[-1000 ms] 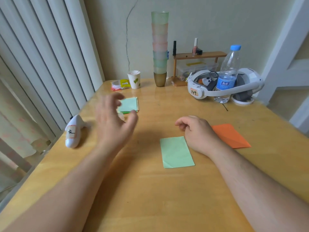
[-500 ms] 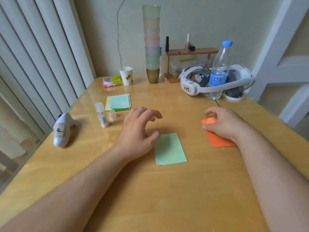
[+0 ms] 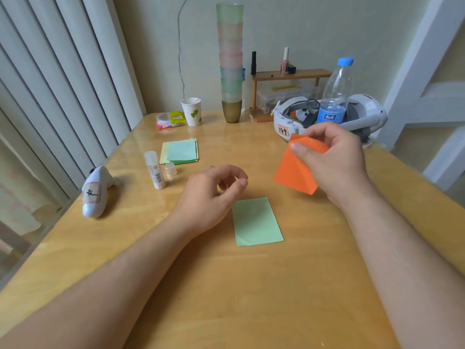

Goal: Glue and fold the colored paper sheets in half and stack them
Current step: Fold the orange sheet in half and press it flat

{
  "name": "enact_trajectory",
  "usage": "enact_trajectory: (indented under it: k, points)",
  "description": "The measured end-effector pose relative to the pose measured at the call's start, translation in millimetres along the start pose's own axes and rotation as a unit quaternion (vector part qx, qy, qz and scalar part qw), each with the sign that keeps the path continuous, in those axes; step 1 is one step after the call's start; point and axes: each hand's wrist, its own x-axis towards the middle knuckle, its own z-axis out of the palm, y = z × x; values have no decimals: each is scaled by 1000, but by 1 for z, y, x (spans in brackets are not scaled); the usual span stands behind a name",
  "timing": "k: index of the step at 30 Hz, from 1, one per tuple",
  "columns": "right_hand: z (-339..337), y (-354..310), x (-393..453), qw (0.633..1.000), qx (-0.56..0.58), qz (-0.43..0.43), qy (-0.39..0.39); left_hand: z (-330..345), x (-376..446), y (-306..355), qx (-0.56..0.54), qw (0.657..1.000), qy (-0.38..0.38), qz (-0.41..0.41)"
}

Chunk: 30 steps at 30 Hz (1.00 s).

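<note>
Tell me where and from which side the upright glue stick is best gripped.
Probably round the middle of the glue stick, from above or from its right. It stands upright and uncapped, its cap lying just right of it, so a sideways wrap of the idle left hand suits the slim tube. The bare top is best avoided.

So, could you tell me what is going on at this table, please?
A person is working through colored paper. The right hand pinches an orange sheet lifted off the table. The left hand hovers, holding nothing, beside a folded green sheet. An uncapped glue stick stands near a paper stack.
</note>
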Motion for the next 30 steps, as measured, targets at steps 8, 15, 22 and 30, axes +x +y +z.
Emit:
enact_trajectory:
  k: [8, 15, 22, 30]
  points:
    - [55, -3, -40, 961, -64, -238, -126, -8, 1, 18, -293, 950, -60, -86]
    - [38, -5, -35, 952, -114, -208, -191, -9, 1, 1, -388, 906, -85, -147]
    - [20, -11, -15, 976, -61, 90, -191, -9, 5, 4, -393, 903, -36, -170]
    - [18, 10, -36, 936, 20, 137, -324, -8, 2, -7, -322, 926, -145, -136]
